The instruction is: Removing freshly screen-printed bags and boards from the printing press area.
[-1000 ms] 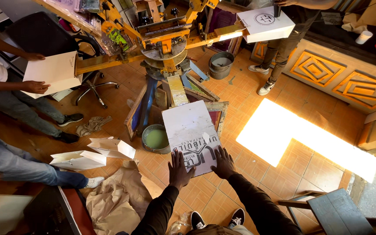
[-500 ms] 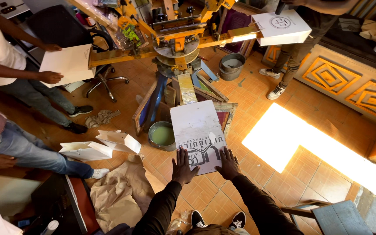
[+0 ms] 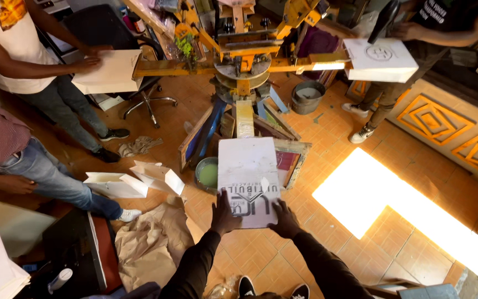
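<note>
Right now I am smoothing a white printed bag (image 3: pixel 248 180) flat on the platen of the yellow carousel press (image 3: pixel 243 61). Both hands lie open, fingers spread: my left hand (image 3: pixel 223 213) presses its near left corner, my right hand (image 3: pixel 285 219) the near right. Next, I judge, it needs squaring before I let go.
</note>
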